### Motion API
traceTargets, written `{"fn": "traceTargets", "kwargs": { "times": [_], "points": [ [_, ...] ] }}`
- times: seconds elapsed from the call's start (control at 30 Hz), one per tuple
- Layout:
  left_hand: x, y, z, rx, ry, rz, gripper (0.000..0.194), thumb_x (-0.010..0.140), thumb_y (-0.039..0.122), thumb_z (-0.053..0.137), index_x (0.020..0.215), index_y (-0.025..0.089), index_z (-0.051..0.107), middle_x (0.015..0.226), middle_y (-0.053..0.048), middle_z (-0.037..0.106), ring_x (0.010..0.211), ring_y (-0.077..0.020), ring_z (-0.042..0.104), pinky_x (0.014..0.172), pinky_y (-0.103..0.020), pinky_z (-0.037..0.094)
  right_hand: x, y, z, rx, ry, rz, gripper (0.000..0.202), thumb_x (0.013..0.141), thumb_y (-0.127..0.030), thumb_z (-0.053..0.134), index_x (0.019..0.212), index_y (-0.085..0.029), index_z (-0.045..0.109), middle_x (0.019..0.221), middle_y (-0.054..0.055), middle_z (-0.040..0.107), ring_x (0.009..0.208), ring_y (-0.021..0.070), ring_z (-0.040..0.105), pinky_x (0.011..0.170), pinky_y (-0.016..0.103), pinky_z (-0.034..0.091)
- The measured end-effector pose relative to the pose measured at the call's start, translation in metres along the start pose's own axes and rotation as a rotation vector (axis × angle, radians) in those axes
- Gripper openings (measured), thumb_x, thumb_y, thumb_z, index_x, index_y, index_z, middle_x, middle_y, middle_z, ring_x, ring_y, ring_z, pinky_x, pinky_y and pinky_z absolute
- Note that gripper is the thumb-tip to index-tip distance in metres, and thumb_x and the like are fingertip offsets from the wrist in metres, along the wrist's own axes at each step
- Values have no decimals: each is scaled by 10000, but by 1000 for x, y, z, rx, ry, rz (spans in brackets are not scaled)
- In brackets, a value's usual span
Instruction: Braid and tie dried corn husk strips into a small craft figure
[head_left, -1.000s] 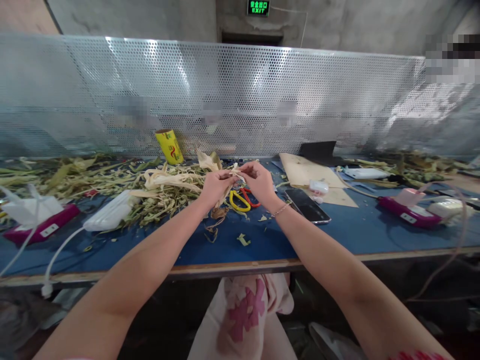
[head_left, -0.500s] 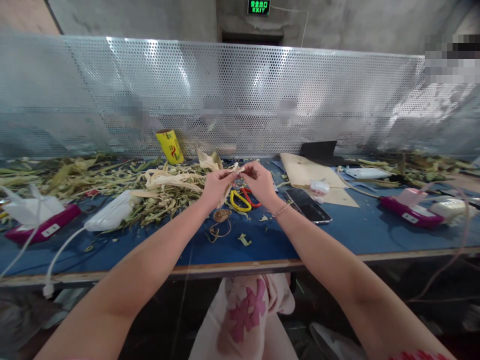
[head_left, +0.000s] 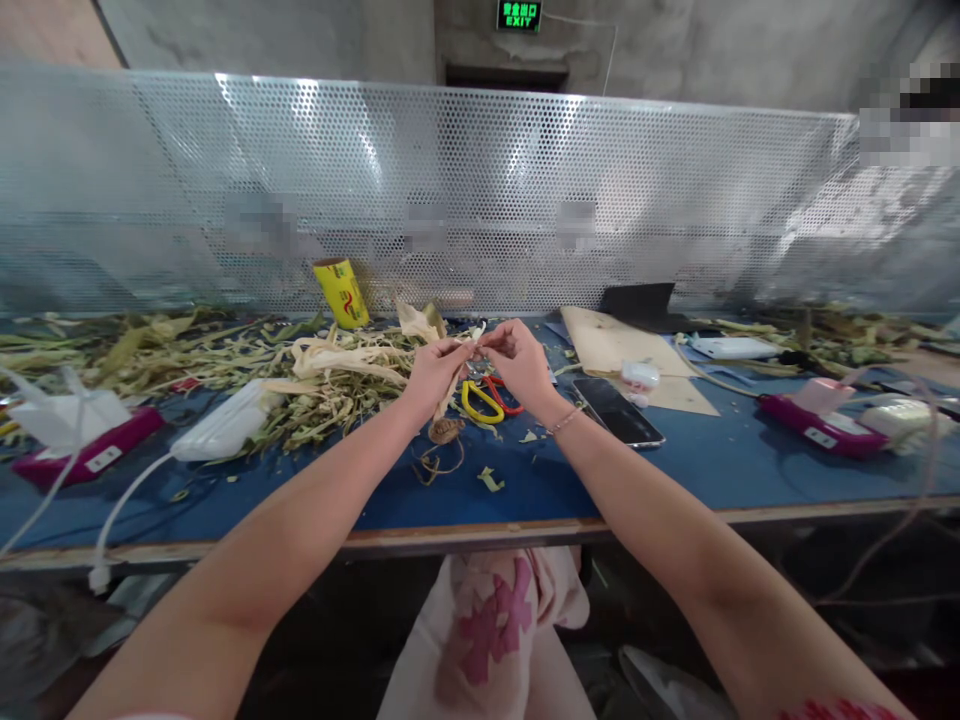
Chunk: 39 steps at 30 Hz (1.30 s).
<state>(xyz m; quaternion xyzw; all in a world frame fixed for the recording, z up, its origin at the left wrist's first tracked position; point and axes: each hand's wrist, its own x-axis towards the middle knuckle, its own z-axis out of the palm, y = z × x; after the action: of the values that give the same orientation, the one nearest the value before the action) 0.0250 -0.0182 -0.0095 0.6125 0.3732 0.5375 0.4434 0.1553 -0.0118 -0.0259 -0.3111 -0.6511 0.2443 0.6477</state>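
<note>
Pale strip (head_left: 475, 338): left of phone (head_left: 619, 412) and a bit beyond, seemingly lifted off the table (head_left: 559, 490). Looks like dry plant fibre; exact folds too small to tell.
Left hand (head_left: 433, 370): well left of phone, thumb and forefinger narrow, pinched on strip. Trailing fibre (head_left: 448, 395) hanging below.
Right hand (head_left: 519, 362): left of phone, nearer to it than the other hand. Thumb and forefinger narrow, right at strip; cannot tell if gripping or only touching.
Strip handling: best done with pinches close together, less slack to buckle. Light, even pressure; dry fibre likely to split under a sharp tug. Steady with left, adjust with right.
Yellow loop (head_left: 482, 402) and red loop (head_left: 508, 398): left of phone, probably scissor handles, blades hidden. Worth keeping clear of the trailing ends.
Brown bit (head_left: 445, 431): farther left of phone, thin cord (head_left: 442, 465) on its near side. Possible snag.
Plant heap (head_left: 322, 405): well left of phone, tangled, dry.
Yellow tube (head_left: 340, 293): far left of phone and beyond, tilted.
White case (head_left: 640, 374): just beyond phone.
Cardboard (head_left: 607, 340): beyond phone, lying flat.
Purple socket bar (head_left: 821, 428): well right of phone.
</note>
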Motion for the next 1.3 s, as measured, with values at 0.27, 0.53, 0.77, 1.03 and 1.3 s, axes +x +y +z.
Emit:
{"fn": "traceTargets", "kwargs": {
  "times": [0.27, 0.53, 0.77, 1.03, 1.3],
  "points": [
    [5, -7, 2, -150, -11, -37, 262, 617, 404, 653, 669, 152, 601, 568, 28, 561, 417, -37, 392, 427, -204, 301, 0, -1, 0, -29, -13, -19, 179, 671, -180, 563, 724, -215, 396, 736, -16, 610, 692, 115, 605, 729, 302, 495],
    [11, -7, 1, -165, -7, -86, 237, 601, 366, 657, 593, 150, 561, 528, 29, 543, 397, -37, 383, 401, -206, 277, 1, -4, 0, -118, 34, -40, 193, 643, -198, 602, 722, -206, 426, 678, -29, 545, 641, 108, 561, 667, 280, 479],
    [16, -7, -3, -181, -67, -96, 231, 592, 334, 646, 572, 144, 518, 487, 49, 506, 339, -19, 330, 369, -196, 222, 4, -3, -3, -36, -40, 27, 259, 668, -276, 594, 897, -194, 507, 762, -11, 541, 666, 93, 528, 634, 242, 455],
    [16, -7, -6, -95, -151, -146, 222, 630, 295, 615, 529, 138, 495, 413, 53, 449, 331, -26, 356, 368, -177, 252, 5, -5, -8, -120, -137, 1, 120, 723, -271, 542, 791, -177, 567, 686, -5, 559, 622, 100, 516, 609, 245, 426],
    [17, -10, -6, -65, -147, -107, 219, 651, 316, 593, 546, 139, 518, 450, 47, 480, 332, -29, 351, 373, -189, 259, 8, -7, -14, -430, -137, -129, 78, 735, -187, 519, 723, -177, 596, 705, 16, 589, 643, 117, 511, 632, 253, 411]
  ]
}}
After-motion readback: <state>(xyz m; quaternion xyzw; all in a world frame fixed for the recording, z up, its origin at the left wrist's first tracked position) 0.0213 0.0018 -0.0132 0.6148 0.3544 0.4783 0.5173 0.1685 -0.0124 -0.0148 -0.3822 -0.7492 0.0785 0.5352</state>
